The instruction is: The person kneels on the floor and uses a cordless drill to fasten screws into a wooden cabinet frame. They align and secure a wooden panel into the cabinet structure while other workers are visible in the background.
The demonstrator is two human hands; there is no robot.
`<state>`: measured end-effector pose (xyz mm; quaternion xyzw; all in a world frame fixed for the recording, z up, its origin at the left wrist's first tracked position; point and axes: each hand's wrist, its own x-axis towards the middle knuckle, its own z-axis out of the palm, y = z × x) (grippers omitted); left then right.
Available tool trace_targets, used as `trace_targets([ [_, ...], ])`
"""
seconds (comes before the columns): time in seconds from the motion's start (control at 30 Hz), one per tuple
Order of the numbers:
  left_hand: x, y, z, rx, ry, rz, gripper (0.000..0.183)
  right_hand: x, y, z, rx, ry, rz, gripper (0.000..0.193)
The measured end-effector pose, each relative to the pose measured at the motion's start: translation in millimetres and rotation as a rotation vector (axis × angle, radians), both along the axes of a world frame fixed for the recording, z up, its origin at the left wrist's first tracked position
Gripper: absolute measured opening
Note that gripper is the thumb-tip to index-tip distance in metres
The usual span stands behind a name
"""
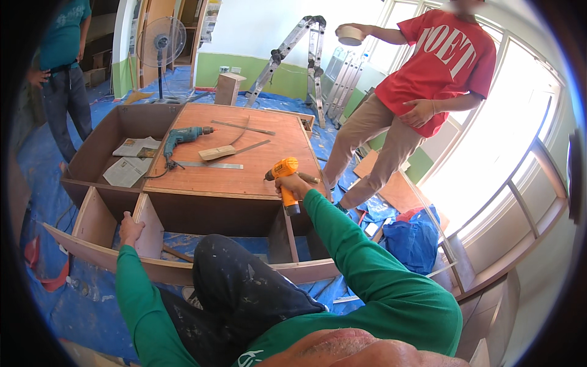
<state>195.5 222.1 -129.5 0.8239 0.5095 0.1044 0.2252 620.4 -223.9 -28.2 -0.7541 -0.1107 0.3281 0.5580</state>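
Observation:
My right hand grips an orange cordless drill over the front right part of a reddish-brown plywood top. My left hand is closed over the edge of an upright wooden divider in the low cabinet frame's front. A teal corded drill lies on the plywood, beside a steel ruler and a wooden piece with a thin metal blade. Another thin metal strip lies farther back. Newspaper sheets rest inside the open left compartment.
A person in red stands right of the cabinet, holding a tape-like roll. Another person stands far left. Behind are a pedestal fan and a folding ladder. A blue bag sits right on blue floor sheeting.

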Motion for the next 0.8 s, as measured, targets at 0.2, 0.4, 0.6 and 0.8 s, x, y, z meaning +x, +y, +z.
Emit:
trace_targets([
  [0.2,2.8,-1.7,-1.8,0.012,0.005,-0.042,0.075,0.3,0.6,-9.2,0.006,-0.154,-0.017,0.022],
  [0.4,-19.0,-7.5,11.3,-0.083,0.078,-0.016,0.08,-111.5,22.1,14.4,0.188,-0.519,0.204,0.026],
  [0.6,-33.2,10.6,-7.4,-0.086,0.144,-0.09,0.085,-269.0,34.7,56.5,0.378,-1.009,0.592,0.04],
  [0.8,-53.2,3.7,4.5,-0.142,0.197,-0.16,0.076,-316.2,40.9,58.7,0.28,-1.178,0.556,0.043],
])
